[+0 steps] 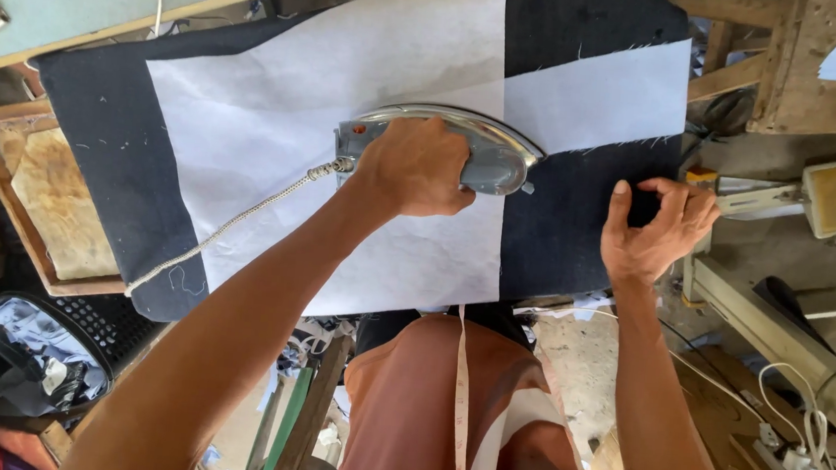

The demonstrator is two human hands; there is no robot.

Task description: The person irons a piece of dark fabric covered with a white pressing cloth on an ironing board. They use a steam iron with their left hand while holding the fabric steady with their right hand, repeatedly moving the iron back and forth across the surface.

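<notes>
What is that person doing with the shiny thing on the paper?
The person is ironing. Their left hand grips the handle of a silver iron that sits on a white sheet laid over dark fabric. Their right hand presses down on the fabric's right edge. The iron's braided cord trails off to the left, and a measuring tape hangs in front of their body.
</notes>
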